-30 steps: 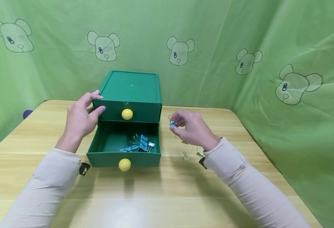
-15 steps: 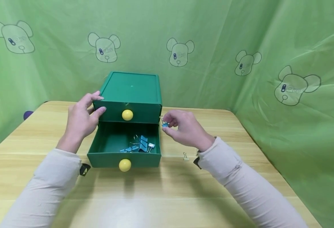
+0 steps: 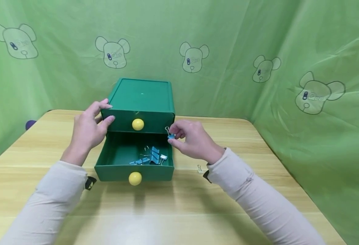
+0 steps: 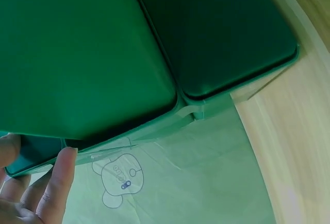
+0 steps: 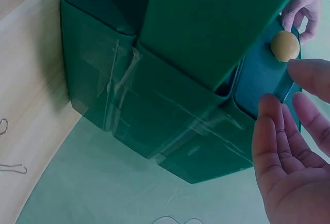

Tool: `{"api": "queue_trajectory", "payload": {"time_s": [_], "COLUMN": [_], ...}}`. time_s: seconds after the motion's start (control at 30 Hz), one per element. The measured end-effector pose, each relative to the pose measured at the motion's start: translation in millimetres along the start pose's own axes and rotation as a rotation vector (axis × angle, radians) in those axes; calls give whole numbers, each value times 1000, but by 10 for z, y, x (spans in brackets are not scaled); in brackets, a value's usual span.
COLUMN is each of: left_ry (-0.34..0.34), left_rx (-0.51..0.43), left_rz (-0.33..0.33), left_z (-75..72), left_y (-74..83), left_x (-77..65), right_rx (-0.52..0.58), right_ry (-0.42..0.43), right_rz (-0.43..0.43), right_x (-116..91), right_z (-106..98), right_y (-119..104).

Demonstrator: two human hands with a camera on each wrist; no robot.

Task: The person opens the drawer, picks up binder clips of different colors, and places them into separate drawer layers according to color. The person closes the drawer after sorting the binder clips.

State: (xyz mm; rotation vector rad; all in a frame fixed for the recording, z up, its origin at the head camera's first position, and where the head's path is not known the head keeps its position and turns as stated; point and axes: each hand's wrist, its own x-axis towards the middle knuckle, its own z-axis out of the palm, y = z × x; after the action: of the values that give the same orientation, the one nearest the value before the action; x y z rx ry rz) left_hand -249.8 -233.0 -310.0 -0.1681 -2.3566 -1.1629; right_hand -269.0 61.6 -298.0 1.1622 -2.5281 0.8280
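A green drawer unit (image 3: 142,95) stands on the table with its lower drawer (image 3: 112,173) pulled out and its upper drawer closed. My left hand (image 3: 89,127) holds the unit's upper left corner, thumb on the front face and fingers at the side. Several blue binder clips (image 3: 155,154) lie in the lower drawer. Between the thumb and fingers of my right hand (image 3: 191,139) is another small blue binder clip (image 3: 171,136), its wire handle sticking up. It hovers by the lower drawer's right wall, just below the upper drawer front. The right wrist view shows the pinched clip (image 5: 284,85) partly hidden.
On the wooden table (image 3: 198,211), right of the drawers, lies a pale binder clip (image 3: 199,169). Wire clip handles (image 5: 13,168) show at the right wrist view's left edge. Each drawer has a yellow knob (image 3: 135,178). Green curtains (image 3: 228,85) enclose the table's back and right.
My right hand has carried the blue binder clip leftward, from above the table to the lower drawer's right side. The left hand keeps its hold on the drawer unit.
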Motion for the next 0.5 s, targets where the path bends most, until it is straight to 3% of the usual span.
{"api": "queue_trajectory", "payload": {"time_s": [0.3, 0.5], "left_ry": [-94, -230], "left_rx": [14, -24], "left_rz": [22, -22], "left_z": [-63, -159], "left_y": [-37, -111], "left_x": [12, -56], "right_rx": [6, 83], "right_ry": [-20, 89], "right_rz": [29, 108], "right_x": [23, -66], "right_z": [86, 154], "right_y": [44, 149]}}
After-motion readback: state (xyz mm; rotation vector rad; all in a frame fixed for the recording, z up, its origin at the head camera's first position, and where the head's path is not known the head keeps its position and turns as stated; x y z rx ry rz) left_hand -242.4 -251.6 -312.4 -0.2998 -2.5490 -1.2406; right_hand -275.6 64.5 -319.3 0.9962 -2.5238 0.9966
